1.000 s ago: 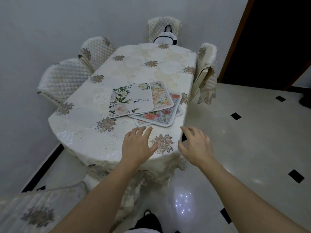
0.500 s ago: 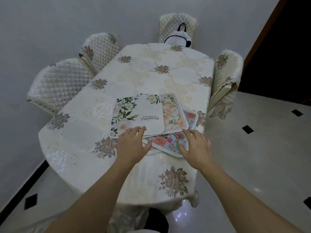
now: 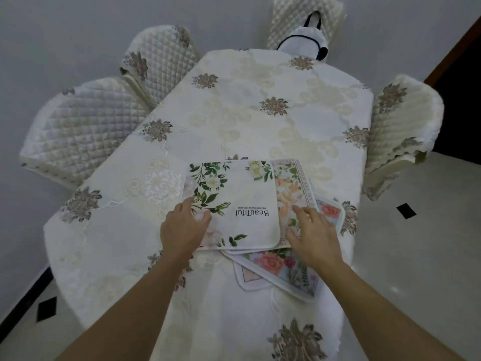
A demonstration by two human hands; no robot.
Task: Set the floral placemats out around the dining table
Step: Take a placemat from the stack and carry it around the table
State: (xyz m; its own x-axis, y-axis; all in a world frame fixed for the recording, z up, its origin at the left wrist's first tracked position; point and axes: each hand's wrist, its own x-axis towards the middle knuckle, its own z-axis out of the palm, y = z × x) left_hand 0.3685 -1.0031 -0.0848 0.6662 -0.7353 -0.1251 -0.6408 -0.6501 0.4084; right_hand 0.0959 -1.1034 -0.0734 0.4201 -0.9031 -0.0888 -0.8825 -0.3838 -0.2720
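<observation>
A loose stack of floral placemats lies on the near right part of the dining table, which wears a cream embroidered cloth. The top placemat is white with green leaves and the word "Beautiful". A peach-flowered placemat sticks out to its right, and a blue-bordered rose placemat lies lowest. My left hand rests flat on the top mat's near left corner, fingers apart. My right hand lies on the peach mat beside the top mat's right edge, fingers spread.
Quilted chairs stand around the table: two on the left, one at the far end holding a white bag, one on the right. Tiled floor lies to the right, a dark doorway beyond.
I have stepped closer to the table. Both hands moved forward from the table's near edge onto the stack of placemats.
</observation>
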